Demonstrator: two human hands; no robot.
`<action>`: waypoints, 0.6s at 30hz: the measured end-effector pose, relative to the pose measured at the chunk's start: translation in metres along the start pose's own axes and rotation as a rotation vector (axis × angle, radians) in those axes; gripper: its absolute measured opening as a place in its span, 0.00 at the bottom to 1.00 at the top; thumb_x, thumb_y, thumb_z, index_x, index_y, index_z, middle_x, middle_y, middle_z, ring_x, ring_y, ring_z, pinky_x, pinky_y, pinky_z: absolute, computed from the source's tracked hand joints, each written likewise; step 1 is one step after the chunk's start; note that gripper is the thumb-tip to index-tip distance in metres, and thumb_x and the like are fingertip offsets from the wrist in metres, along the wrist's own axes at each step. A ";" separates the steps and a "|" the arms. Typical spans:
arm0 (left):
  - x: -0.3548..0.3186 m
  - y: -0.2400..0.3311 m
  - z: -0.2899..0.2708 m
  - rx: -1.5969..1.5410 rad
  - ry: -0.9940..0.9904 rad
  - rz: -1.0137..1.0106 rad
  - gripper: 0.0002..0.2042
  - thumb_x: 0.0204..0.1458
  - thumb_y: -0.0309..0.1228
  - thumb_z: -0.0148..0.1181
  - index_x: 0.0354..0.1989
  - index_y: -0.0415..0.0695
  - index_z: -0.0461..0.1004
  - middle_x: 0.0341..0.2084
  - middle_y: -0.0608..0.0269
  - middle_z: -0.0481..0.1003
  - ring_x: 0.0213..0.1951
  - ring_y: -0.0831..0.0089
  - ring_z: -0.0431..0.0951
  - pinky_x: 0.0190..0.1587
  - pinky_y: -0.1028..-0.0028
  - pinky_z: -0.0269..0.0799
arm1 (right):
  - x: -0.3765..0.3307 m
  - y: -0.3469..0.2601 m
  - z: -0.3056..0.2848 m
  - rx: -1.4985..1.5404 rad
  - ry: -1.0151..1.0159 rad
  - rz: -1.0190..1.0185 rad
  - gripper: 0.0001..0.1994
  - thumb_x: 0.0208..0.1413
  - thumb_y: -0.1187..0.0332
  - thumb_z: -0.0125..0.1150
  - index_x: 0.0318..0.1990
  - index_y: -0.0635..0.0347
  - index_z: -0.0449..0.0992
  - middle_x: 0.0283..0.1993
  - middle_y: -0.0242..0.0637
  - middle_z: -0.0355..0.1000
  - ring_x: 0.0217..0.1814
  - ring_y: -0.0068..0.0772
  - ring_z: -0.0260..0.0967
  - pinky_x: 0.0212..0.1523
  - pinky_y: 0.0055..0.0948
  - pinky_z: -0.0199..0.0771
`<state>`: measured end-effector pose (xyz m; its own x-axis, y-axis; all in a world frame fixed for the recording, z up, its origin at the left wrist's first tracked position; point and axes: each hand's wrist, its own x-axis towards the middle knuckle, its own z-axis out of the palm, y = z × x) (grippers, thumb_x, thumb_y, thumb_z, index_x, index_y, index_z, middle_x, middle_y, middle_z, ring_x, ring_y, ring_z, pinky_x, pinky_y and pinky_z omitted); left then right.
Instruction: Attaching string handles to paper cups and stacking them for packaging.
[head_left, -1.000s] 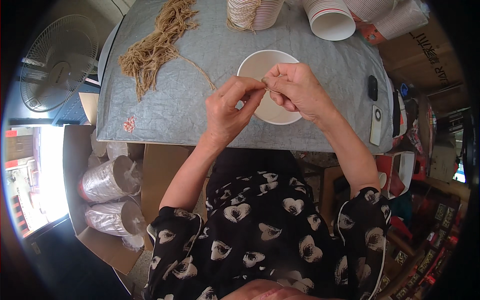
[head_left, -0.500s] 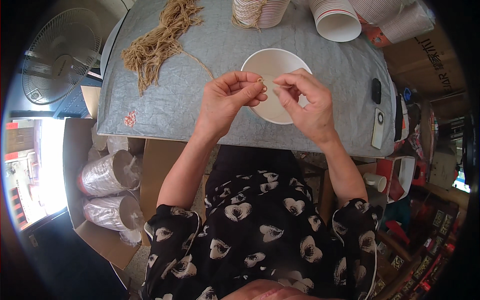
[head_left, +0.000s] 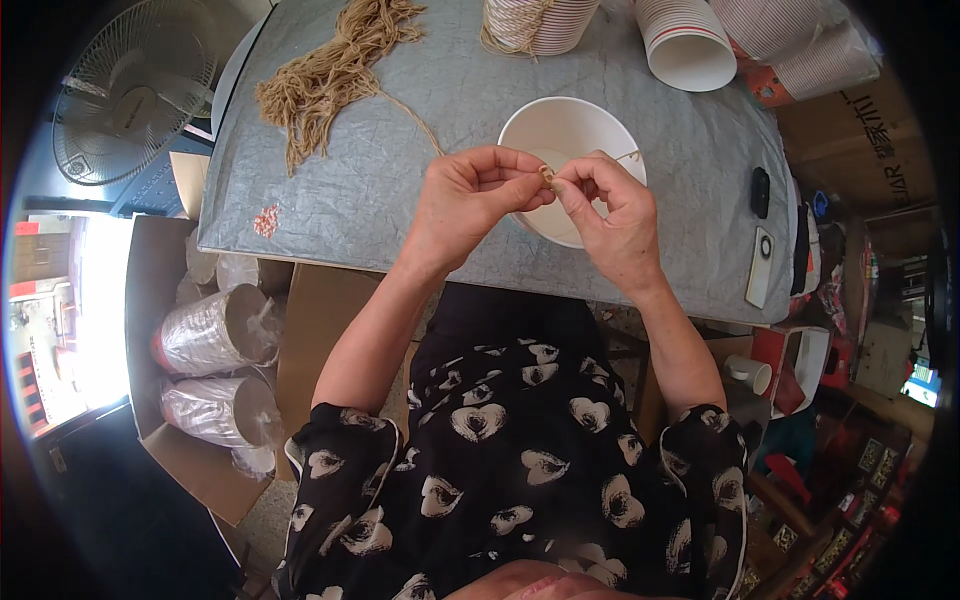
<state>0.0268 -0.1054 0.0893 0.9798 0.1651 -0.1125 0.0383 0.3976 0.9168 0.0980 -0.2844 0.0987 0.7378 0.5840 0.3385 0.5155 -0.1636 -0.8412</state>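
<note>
My left hand and my right hand meet fingertip to fingertip above a white paper tub. Both are closed in a pinch on a tan string, which makes a small loop between the fingertips. From my left hand the string runs back to a loose, tangled hank of string at the table's far left. A short end of it sticks out past my right hand, over the tub's rim. Whether anything sits inside the loop is too small to tell.
A small pile of pink-and-white bits lies on the left of the grey-covered table. Stacked paper tubs stand at the far side, one stack wrapped in string. At right lie a black object and a white device.
My right hand has closed in to my left, and the fingertips now meet at the loop. A string end now shows beyond my right hand. The view has shifted slightly.
</note>
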 end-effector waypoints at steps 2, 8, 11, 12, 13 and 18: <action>-0.001 0.001 0.000 -0.007 0.005 -0.006 0.08 0.58 0.24 0.66 0.42 0.31 0.79 0.34 0.54 0.83 0.37 0.72 0.85 0.42 0.75 0.83 | -0.003 -0.002 0.000 0.107 -0.006 0.096 0.04 0.61 0.75 0.64 0.40 0.66 0.78 0.34 0.28 0.74 0.33 0.18 0.72 0.37 0.18 0.72; -0.003 0.001 0.003 0.054 0.008 0.007 0.08 0.58 0.23 0.66 0.43 0.33 0.79 0.35 0.54 0.83 0.38 0.70 0.85 0.44 0.75 0.82 | 0.000 -0.008 -0.001 0.417 -0.036 0.362 0.08 0.64 0.69 0.64 0.39 0.66 0.79 0.31 0.26 0.73 0.29 0.14 0.65 0.32 0.17 0.65; -0.004 0.001 0.006 0.092 -0.004 0.031 0.08 0.57 0.23 0.66 0.42 0.33 0.80 0.34 0.54 0.83 0.38 0.71 0.85 0.44 0.75 0.82 | 0.001 -0.004 -0.001 0.565 -0.015 0.410 0.08 0.62 0.69 0.65 0.39 0.66 0.80 0.31 0.28 0.74 0.27 0.13 0.64 0.29 0.17 0.63; -0.004 0.001 0.006 0.101 -0.004 0.035 0.08 0.57 0.23 0.67 0.42 0.33 0.80 0.34 0.54 0.83 0.38 0.71 0.85 0.44 0.75 0.82 | 0.001 -0.004 -0.001 0.652 0.011 0.441 0.07 0.61 0.70 0.65 0.39 0.66 0.80 0.31 0.29 0.76 0.26 0.13 0.64 0.28 0.17 0.63; -0.005 0.001 0.006 0.111 -0.005 0.040 0.07 0.57 0.22 0.67 0.42 0.33 0.80 0.34 0.54 0.83 0.38 0.71 0.85 0.44 0.75 0.82 | 0.001 -0.004 -0.001 0.651 0.011 0.441 0.07 0.61 0.70 0.65 0.39 0.66 0.80 0.31 0.29 0.76 0.26 0.13 0.64 0.28 0.17 0.63; -0.006 -0.005 0.006 0.151 0.030 0.087 0.08 0.54 0.23 0.69 0.41 0.33 0.82 0.33 0.57 0.84 0.37 0.75 0.85 0.41 0.76 0.81 | 0.000 -0.001 -0.001 0.657 0.023 0.453 0.08 0.60 0.69 0.67 0.38 0.66 0.81 0.30 0.31 0.76 0.26 0.14 0.64 0.27 0.17 0.62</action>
<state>0.0219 -0.1138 0.0876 0.9746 0.2205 -0.0391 -0.0156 0.2408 0.9705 0.0973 -0.2849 0.0997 0.8267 0.5550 -0.0928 -0.1934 0.1253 -0.9731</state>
